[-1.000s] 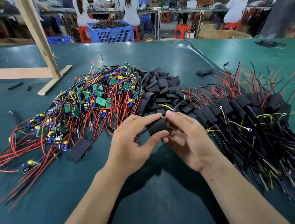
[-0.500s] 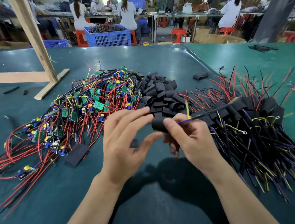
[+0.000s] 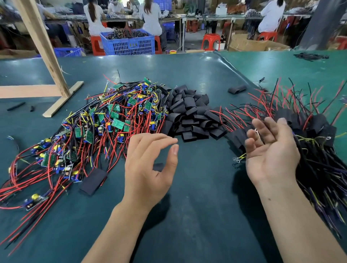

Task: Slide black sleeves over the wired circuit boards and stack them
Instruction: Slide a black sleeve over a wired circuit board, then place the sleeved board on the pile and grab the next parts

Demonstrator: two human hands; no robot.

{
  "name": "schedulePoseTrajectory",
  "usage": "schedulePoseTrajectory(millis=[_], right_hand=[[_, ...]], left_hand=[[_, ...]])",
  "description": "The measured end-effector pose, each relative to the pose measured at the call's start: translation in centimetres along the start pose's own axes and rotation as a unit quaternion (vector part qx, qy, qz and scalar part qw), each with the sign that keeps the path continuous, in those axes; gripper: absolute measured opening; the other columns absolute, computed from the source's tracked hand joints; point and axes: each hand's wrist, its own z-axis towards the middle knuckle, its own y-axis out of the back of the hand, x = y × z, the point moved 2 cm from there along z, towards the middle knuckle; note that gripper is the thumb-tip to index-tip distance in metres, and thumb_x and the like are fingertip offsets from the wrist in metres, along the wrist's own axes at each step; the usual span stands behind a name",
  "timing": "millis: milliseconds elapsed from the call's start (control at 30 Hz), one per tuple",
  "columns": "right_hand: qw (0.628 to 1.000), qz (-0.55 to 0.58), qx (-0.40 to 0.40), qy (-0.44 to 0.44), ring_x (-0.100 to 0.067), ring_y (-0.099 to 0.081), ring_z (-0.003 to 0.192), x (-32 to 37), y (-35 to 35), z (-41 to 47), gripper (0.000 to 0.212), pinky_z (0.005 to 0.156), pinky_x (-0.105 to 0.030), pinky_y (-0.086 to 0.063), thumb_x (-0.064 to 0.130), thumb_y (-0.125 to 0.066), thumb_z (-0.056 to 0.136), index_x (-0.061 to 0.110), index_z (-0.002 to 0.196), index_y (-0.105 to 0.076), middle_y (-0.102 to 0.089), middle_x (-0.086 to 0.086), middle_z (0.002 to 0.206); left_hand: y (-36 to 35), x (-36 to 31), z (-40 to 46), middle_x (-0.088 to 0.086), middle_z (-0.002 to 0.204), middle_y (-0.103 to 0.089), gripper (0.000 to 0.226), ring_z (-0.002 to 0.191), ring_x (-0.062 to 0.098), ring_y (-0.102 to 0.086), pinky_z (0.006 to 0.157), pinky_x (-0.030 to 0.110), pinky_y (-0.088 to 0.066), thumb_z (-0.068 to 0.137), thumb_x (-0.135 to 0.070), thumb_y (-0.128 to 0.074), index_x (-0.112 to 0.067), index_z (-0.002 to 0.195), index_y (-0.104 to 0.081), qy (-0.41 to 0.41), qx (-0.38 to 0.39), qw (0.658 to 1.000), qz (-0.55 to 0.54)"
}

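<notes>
A heap of bare green circuit boards point(image 3: 116, 122) with red, black and yellow wires covers the left of the green table. A pile of black sleeves point(image 3: 191, 114) lies in the middle. On the right spreads the stack of sleeved boards point(image 3: 315, 129), wires fanning out. My left hand point(image 3: 150, 168) hovers over the table in front of the sleeve pile, fingers loosely curved, holding nothing. My right hand point(image 3: 271, 151) is palm up and empty at the left edge of the sleeved stack.
One flat black sleeve point(image 3: 93, 180) lies apart near the bare boards; another point(image 3: 237, 88) sits farther back. A wooden frame point(image 3: 46, 57) stands at the back left. Beyond the table's far edge are a blue crate point(image 3: 129, 42), red stools and seated people.
Both hands held a sleeved board between them before. The right hand has swung right and let it go onto the stack; the left hand has opened and holds nothing.
</notes>
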Motion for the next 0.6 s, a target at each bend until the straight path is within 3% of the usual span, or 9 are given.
schedulePoseTrajectory(millis=[133,367,467,600], right_hand=[[0.999,-0.042,0.017,-0.021,-0.010,-0.049,0.043,-0.9,-0.4,-0.3,0.022,0.041,-0.015,-0.037,0.021,-0.049,0.099,0.016,0.081,-0.062,-0.060,0.005,0.057],[0.997,-0.053,0.048,-0.034,-0.011,-0.044,0.042,-1.6,-0.9,-0.6,0.022,0.038,-0.018,-0.034,0.017,-0.050,0.098,0.013,0.080,-0.063,-0.057,0.002,0.056],[0.996,-0.053,0.052,-0.042,-0.010,-0.045,0.041,-1.6,-0.9,-0.6,0.022,0.038,-0.018,-0.034,0.017,-0.051,0.097,0.012,0.080,-0.063,-0.057,0.003,0.055],[0.994,-0.069,0.067,-0.050,-0.010,-0.044,0.043,-2.0,-1.0,-0.9,0.020,0.038,-0.018,-0.034,0.016,-0.051,0.096,0.011,0.080,-0.062,-0.056,0.003,0.056]], left_hand=[[-0.4,0.8,-0.2,-0.002,0.101,-0.068,0.022,0.097,0.026,-0.057,0.092,0.037,-0.044,0.091,-0.026,-0.061,-0.011,0.101,-0.073,0.080,0.053,0.993,0.064],[-0.4,3.4,-1.2,0.002,0.135,-0.055,0.040,0.128,0.027,-0.039,0.102,0.042,-0.031,0.091,-0.036,-0.064,-0.018,0.127,-0.064,0.277,0.167,0.924,0.202],[-0.5,3.8,-1.6,0.000,0.141,-0.052,0.040,0.131,0.027,-0.037,0.102,0.042,-0.032,0.093,-0.039,-0.059,-0.020,0.127,-0.064,0.288,0.209,0.905,0.232],[-0.3,4.3,-1.3,0.002,0.134,-0.055,0.030,0.122,0.029,-0.043,0.101,0.042,-0.036,0.093,-0.031,-0.062,-0.016,0.119,-0.069,0.302,0.175,0.914,0.209]])
